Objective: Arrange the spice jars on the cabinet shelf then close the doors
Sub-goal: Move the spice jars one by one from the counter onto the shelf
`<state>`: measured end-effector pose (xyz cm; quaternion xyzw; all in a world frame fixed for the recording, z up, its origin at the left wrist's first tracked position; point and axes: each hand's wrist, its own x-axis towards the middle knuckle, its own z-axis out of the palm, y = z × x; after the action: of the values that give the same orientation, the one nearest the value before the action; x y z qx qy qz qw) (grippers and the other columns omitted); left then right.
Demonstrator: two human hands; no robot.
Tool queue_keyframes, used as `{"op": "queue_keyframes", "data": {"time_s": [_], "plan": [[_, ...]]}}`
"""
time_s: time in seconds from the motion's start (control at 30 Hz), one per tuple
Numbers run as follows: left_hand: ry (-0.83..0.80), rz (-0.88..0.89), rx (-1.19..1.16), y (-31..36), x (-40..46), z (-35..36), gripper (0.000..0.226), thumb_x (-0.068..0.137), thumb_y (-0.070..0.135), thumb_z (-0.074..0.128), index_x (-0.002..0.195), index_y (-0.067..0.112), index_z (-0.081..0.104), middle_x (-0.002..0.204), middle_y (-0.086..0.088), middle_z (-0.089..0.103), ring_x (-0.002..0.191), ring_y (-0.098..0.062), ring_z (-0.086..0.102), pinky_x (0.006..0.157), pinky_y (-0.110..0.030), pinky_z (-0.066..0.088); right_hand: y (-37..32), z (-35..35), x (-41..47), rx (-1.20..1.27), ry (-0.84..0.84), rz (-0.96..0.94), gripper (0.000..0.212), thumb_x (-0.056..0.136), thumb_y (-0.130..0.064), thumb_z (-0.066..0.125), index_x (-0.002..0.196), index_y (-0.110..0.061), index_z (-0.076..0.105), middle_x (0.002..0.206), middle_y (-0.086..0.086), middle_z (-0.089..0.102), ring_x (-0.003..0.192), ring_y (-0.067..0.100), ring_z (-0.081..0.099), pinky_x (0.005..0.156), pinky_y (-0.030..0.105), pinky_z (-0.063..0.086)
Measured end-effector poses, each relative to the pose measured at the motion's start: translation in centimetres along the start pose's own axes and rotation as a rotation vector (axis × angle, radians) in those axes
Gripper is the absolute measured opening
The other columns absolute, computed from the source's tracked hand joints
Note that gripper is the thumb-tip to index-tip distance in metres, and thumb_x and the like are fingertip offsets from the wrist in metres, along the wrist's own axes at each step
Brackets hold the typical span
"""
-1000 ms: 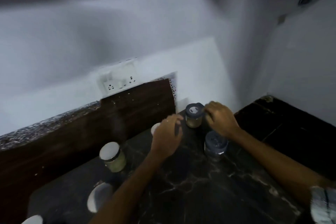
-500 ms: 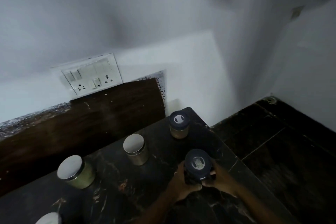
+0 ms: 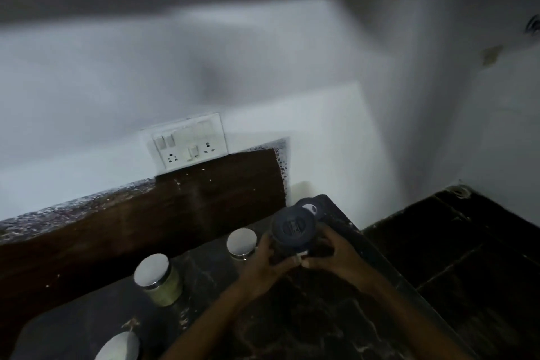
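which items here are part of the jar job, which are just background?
Job items:
- dark-lid jar, held by left hand and right hand
- second dark-lid jar, behind it
- three silver-lid jars on the counter

Background:
- switch and socket plate
- brown backsplash panel
- white wall
- dark floor

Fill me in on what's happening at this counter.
A person holds a dark-lidded jar in both hands, the left hand on one side and the right hand on the other, above the dark counter. Another dark-lidded jar stands behind it near the counter's far corner. Three silver-lidded jars are on the counter to the left: one close to the hands, one further left, one at the bottom edge. No cabinet or shelf is in view.
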<state>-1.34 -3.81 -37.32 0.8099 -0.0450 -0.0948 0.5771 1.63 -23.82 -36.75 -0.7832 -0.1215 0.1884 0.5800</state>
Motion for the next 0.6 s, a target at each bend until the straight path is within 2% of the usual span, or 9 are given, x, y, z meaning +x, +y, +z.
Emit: {"op": "queue_keyframes", "data": {"time_s": [0.07,0.1,0.2,0.27,0.33,0.43,0.47,0.53,0.6], "plan": [[0.117,0.083,-0.003,3.4,-1.4,-3.2,0.053,0.075,0.035,0.074,0.116,0.042,0.041,0.118,0.016,0.057,0.101,0.012,0.058,0.082,-0.009,0.047,-4.8,0.9,0.0,0.041,-0.012,-0.1,0.07,0.057,-0.043,0.084,0.116,-0.053,0.046,0.112,-0.031,0.061,0.108,-0.009,0.057,0.081,0.009,0.047],[0.166,0.122,-0.001,5.1,-2.1,-4.7,0.054,0.071,0.044,0.074,0.115,0.042,0.043,0.111,0.018,0.059,0.095,0.014,0.059,0.078,-0.007,0.047,-7.0,1.4,0.0,0.06,-0.016,-0.157,0.07,0.06,-0.041,0.083,0.119,-0.052,0.047,0.114,-0.03,0.062,0.109,-0.008,0.057,0.081,0.008,0.048],[0.28,0.232,0.028,10.3,-5.2,-9.5,0.058,0.063,0.063,0.068,0.115,0.049,0.045,0.112,0.028,0.057,0.103,0.015,0.054,0.083,-0.009,0.045,-14.3,3.9,-0.1,0.086,0.031,-0.349,0.07,0.067,-0.038,0.079,0.129,-0.041,0.047,0.129,-0.017,0.057,0.121,0.004,0.052,0.098,0.026,0.046],[0.349,0.307,0.016,13.5,-7.2,-12.2,0.058,0.067,0.061,0.066,0.12,0.049,0.045,0.12,0.027,0.055,0.112,0.01,0.052,0.092,-0.016,0.044,-18.8,5.6,-0.5,0.122,0.064,-0.472,0.065,0.067,-0.039,0.078,0.126,-0.04,0.051,0.124,-0.017,0.06,0.116,0.002,0.055,0.096,0.026,0.047],[0.451,0.361,0.037,16.5,-9.2,-14.5,0.068,0.068,0.062,0.061,0.129,0.036,0.045,0.129,0.015,0.054,0.117,-0.003,0.052,0.095,-0.024,0.044,-22.9,7.3,-1.0,0.147,0.097,-0.541,0.067,0.063,-0.047,0.076,0.125,-0.042,0.051,0.122,-0.017,0.061,0.113,0.004,0.057,0.093,0.027,0.05],[0.58,0.469,0.035,20.7,-12.5,-17.5,0.071,0.063,0.067,0.054,0.123,0.029,0.049,0.122,0.013,0.058,0.11,0.0,0.055,0.081,-0.011,0.044,-28.4,10.1,-2.0,0.205,0.111,-0.632,0.073,0.059,-0.055,0.073,0.126,-0.04,0.051,0.123,-0.011,0.06,0.113,0.01,0.057,0.091,0.036,0.053],[0.606,0.498,0.02,21.8,-13.5,-18.4,0.07,0.062,0.067,0.054,0.12,0.028,0.05,0.119,0.012,0.06,0.108,0.001,0.056,0.079,-0.011,0.046,-30.0,11.0,-2.3,0.224,0.114,-0.66,0.075,0.058,-0.057,0.072,0.128,-0.038,0.051,0.123,-0.008,0.059,0.112,0.011,0.058,0.089,0.036,0.055],[0.649,0.536,-0.011,23.7,-15.1,-19.8,0.069,0.063,0.066,0.053,0.118,0.025,0.052,0.115,0.009,0.062,0.107,-0.005,0.058,0.081,-0.016,0.049,-32.8,12.6,-2.9,0.249,0.12,-0.706,0.08,0.057,-0.059,0.07,0.13,-0.035,0.049,0.121,-0.005,0.059,0.108,0.011,0.06,0.083,0.031,0.057],[0.697,0.575,-0.027,25.1,-16.7,-21.2,0.069,0.062,0.067,0.052,0.116,0.024,0.052,0.109,0.012,0.063,0.101,-0.004,0.061,0.073,-0.013,0.05,-35.2,14.2,-3.5,0.267,0.119,-0.736,0.08,0.058,-0.058,0.069,0.132,-0.034,0.048,0.119,-0.005,0.059,0.106,0.012,0.061,0.081,0.027,0.058]]}}
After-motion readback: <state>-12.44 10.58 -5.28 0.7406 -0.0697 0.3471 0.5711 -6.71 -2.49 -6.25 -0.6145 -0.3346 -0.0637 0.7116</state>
